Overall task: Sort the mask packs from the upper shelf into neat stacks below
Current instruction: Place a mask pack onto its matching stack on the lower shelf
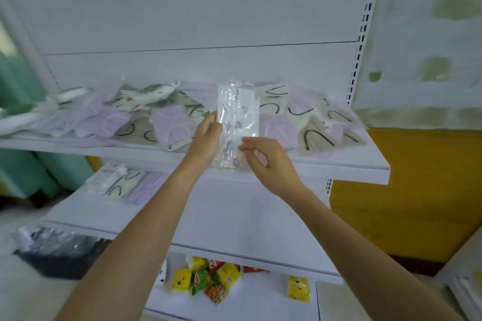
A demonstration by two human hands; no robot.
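1. Fingers of my left hand curl round the 9 o'clock edge of the clear mask pack. My right hand pinches its corner at 5 o'clock. The pack is upright, in front of the upper shelf.
2. Step in hand, I judge: one pack picked, not yet sorted. Next it goes down toward 8 o'clock, onto a matching stack.
3. The upper shelf carries loose purple and cream packs. The lower shelf holds side-by-side stacks at its 9 o'clock end.

Bare lower shelf right of stacks
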